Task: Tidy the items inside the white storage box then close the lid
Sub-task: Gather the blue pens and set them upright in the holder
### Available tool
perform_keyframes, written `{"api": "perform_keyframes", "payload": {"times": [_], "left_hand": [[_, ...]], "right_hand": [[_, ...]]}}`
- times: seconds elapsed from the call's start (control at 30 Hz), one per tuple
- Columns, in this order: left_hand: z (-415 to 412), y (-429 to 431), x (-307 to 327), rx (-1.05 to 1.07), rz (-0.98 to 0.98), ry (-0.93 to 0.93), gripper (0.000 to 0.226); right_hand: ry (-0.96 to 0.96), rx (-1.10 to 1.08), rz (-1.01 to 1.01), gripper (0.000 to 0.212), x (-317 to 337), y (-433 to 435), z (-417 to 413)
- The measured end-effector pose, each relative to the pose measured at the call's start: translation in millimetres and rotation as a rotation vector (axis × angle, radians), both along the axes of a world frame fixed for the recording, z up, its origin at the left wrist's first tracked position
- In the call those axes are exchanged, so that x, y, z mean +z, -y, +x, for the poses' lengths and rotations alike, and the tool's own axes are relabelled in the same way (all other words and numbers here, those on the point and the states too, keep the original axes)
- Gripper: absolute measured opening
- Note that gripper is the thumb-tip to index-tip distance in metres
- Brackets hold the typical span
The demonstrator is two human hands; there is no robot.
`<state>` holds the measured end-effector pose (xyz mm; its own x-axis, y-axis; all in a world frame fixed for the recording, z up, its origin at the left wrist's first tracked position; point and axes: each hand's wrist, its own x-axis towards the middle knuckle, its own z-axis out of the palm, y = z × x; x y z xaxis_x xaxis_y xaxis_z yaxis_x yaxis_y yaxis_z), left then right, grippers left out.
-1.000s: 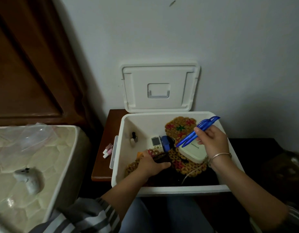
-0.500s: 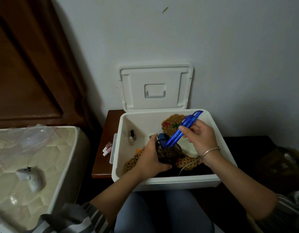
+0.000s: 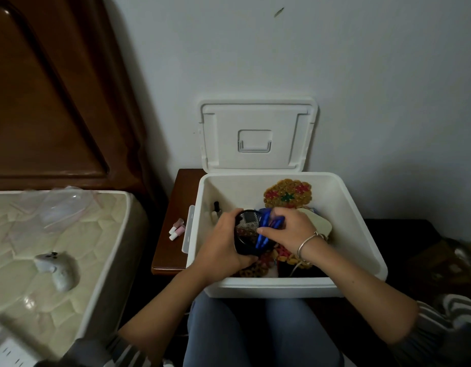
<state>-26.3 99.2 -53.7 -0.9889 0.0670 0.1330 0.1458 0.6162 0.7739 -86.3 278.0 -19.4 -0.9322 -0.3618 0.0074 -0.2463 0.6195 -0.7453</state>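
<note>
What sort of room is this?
Most likely a bedroom: a quilted mattress lies on the left, a dark wooden headboard stands behind it, and a small wooden bedside table sits beside it.

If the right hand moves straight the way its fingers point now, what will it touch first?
Most likely the dark mesh cup that the left hand grips. The right hand holds blue pens pointing into it; depth is unclear, but nothing shows between them.
</note>
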Motion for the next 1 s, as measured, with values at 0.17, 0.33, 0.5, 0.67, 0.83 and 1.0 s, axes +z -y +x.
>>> {"api": "perform_keyframes", "payload": {"times": [0.17, 0.33, 0.5, 0.67, 0.83, 1.0], "left_hand": [[-3, 11, 0, 0.015, -0.021, 0.002, 0.096], [-3, 23, -1, 0.169, 0.015, -0.062, 0.092], [-3, 25, 0, 0.397, 0.118, -0.163, 0.089], [-8, 26, -8, 0.473, 0.175, -0.141, 0.097], [-6, 27, -8, 0.500, 0.207, -0.101, 0.096], [-7, 28, -8, 0.504, 0.177, -0.083, 0.096]], "right_hand": [[-0.045, -0.058, -0.181, 0.034, -4, 9, -11], [-0.070, -0.198, -0.311, 0.018, -8, 4, -40], [-0.062, -0.147, -0.032, 0.021, -31, 8, -77], [-0.042, 0.108, 0.582, 0.041, -71, 45, -99], [-0.055, 0.373, 0.870, 0.054, -102, 74, -114], [-0.115, 0.521, 1.039, 0.049, -112, 70, -123]]}}
